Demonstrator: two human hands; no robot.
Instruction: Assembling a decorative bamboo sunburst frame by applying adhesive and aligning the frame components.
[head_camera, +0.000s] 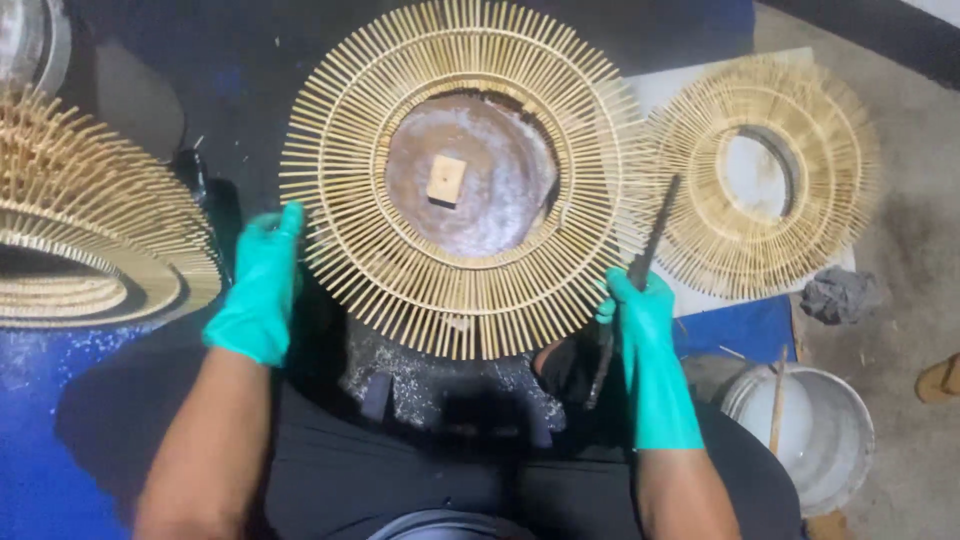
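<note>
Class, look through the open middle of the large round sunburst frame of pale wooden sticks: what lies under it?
Under the sunburst frame shows a round, rusty brown metal disc with a small square wooden block on it. The disc's edge is covered by the sticks.

Floor (900, 240): grey concrete at right, partly covered by a blue sheet (745, 328) and a pale board (668, 88).
- On the pale board: round frame of radiating pale sticks (765, 175), lying flat.
- On the bare concrete: crumpled grey rag (838, 294); white bucket (805, 435) with a stick standing in it; tan object at the right edge, possibly a sandal (940, 380).
- Left, over blue covering (40, 450): stack of similar stick frames (85, 225).
</note>
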